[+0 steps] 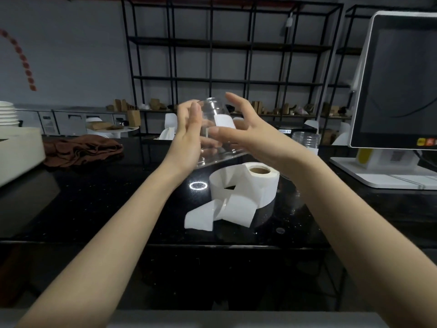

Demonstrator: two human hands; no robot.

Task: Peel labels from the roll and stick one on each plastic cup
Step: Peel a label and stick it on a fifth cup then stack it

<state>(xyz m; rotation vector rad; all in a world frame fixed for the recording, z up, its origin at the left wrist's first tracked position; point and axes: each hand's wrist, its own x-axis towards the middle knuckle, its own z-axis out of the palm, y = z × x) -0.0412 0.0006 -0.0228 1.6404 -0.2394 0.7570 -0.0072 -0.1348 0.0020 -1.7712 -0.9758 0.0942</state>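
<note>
Black counter (94, 204) below; clear cup (214, 133) lifted above the label roll (250, 183), base tilted away, label (224, 120) on top. Left hand (189, 138) cradling it, right hand (246, 131) nearer the label, fingers spread, gripping nothing.

Label roll (255, 185) on counter (94, 209); monitor (397, 79) right; cloth (82, 150) left.

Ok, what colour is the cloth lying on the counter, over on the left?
Brown, a rusty dark shade. The crumpled cloth shows in the head view, on the black counter.

Black counter (99, 209) bears label roll (256, 183), brown cloth (82, 150), seemingly stacked cups (305, 139).
</note>
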